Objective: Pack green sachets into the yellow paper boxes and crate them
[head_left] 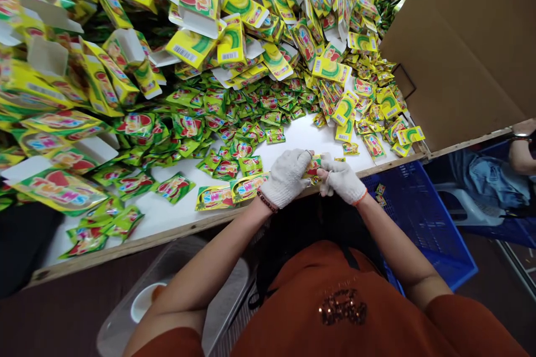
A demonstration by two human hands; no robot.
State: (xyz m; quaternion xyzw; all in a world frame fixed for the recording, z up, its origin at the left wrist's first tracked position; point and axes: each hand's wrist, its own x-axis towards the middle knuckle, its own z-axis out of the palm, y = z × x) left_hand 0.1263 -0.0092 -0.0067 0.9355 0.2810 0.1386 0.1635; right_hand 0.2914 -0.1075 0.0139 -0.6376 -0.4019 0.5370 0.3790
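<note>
Both my hands wear white knit gloves and meet over the table's front edge. My left hand [290, 177] is closed around a small printed candy box [314, 165], of which only a green and red part shows between the gloves. From the other side, the thumb and fingers of my right hand [343, 179] pinch the end of this box; whether a packet is also in them is hidden. Beside my left wrist, flat yellow-green candy boxes [214, 198] lie in a row along the edge. Green candy packets [226, 169] are scattered just behind them.
Open-ended yellow boxes [232, 39] heap up over the white table [299, 136]. A big cardboard carton [456, 50] stands at the right. Below are a blue crate [439, 234] and a clear tub [129, 290]. Another person's arm [523, 148] shows at the right edge.
</note>
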